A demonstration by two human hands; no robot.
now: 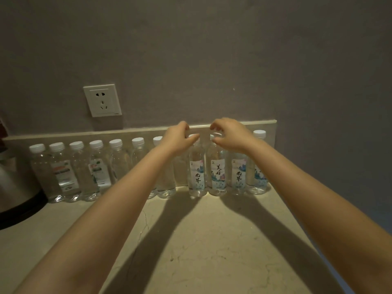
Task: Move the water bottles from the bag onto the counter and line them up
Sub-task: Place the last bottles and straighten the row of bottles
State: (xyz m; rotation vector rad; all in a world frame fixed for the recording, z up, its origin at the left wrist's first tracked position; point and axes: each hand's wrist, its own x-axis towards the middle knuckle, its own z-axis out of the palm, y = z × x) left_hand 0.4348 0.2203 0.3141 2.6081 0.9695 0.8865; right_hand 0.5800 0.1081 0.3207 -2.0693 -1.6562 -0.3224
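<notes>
Clear thin-wall plastic, white screw caps: the water bottles [148,168] stand upright in one row along the back of the bench [191,240], against the low backsplash [127,132], touching or nearly so. Bag isn't in view.

Your left hand [180,139] is pinched on the cap of one bottle [197,175] near the middle; your right hand [229,134] is curled over the cap of its neighbour [217,175]. Both look like fingertip grips at the top, but how firmly they're closed I can't tell.

Handling, as I judge it:
- Bottles look full, so moderately heavy and bottom-stable; they should slide rather than tip on the smooth stone.
- Walls will dent if squeezed mid-body; labels are slick.
- Cap and neck are the stiff parts, so hold there for nudging into line.
- For lifting, grip the shoulder just under the cap.

Kettle-like appliance [14,183] crowds the row's left end.
</notes>
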